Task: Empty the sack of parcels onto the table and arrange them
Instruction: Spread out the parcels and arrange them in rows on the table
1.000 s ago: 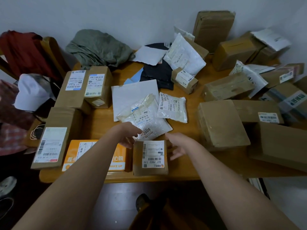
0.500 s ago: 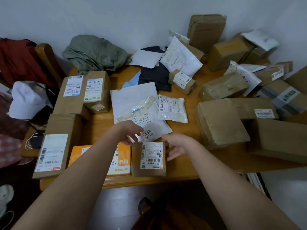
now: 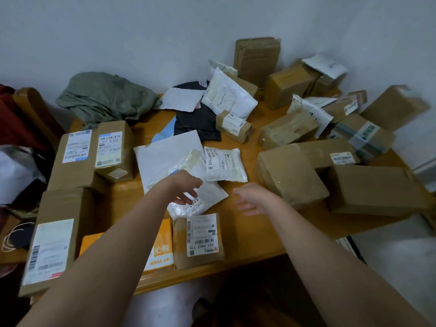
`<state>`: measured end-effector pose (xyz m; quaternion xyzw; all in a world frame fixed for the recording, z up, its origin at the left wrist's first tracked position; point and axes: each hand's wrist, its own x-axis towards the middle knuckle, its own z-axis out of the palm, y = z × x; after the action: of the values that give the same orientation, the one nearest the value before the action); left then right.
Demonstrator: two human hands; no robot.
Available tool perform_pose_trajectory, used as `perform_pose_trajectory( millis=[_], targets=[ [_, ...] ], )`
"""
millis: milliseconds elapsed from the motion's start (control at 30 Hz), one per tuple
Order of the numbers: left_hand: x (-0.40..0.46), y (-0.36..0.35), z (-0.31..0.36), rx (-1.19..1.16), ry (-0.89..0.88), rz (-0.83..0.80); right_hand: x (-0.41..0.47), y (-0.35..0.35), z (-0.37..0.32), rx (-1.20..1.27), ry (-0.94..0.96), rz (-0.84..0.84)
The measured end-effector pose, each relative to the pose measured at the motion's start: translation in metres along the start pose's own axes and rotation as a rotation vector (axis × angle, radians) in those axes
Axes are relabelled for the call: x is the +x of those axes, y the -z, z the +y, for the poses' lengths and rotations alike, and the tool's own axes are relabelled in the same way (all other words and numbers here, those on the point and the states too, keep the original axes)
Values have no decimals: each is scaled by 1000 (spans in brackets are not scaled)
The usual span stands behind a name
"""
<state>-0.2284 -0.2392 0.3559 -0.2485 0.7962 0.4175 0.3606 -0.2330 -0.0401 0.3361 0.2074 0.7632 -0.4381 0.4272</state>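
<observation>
Cardboard box [image 3: 199, 240] sits square at the desk [image 3: 250, 234] edge; both your hands, left hand [image 3: 186, 188] and right hand [image 3: 253, 199], hover loose-fingered and empty, so lift the white mailer [image 3: 200, 201] flat.

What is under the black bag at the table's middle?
A blue mailer sticks out from under the black bag at its left edge, on the table. Anything else beneath is covered.
</observation>
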Motion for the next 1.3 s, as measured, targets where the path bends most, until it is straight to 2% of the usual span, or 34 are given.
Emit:
perform_pose_trajectory(
  millis=[167,333,500,633,767,900,1067,1200,1300],
  targets=[
    [6,-6,19,-16,-14,19,15,32,-6,37,81,86],
    [19,-24,53,-107,-6,72,33,83,-19,-16,283,290],
    [41,-74,104,-218,20,59,46,165,-17,-124,305,386],
    [61,-120,132,-316,41,37,67,212,-3,-276,242,321],
    [66,-145,139,-448,78,0,80,219,-4,-251,271,275],
    [65,-138,130,-563,138,135,89,207,-17,-178,350,230],
    [65,-125,113,-682,204,230,100,192,-24,-234,262,142],
    [72,-124,111,-721,195,186,107,191,-17,-157,214,37],
    [76,-123,121,-717,175,82,104,189,-19,-117,121,-9]
  ],
)
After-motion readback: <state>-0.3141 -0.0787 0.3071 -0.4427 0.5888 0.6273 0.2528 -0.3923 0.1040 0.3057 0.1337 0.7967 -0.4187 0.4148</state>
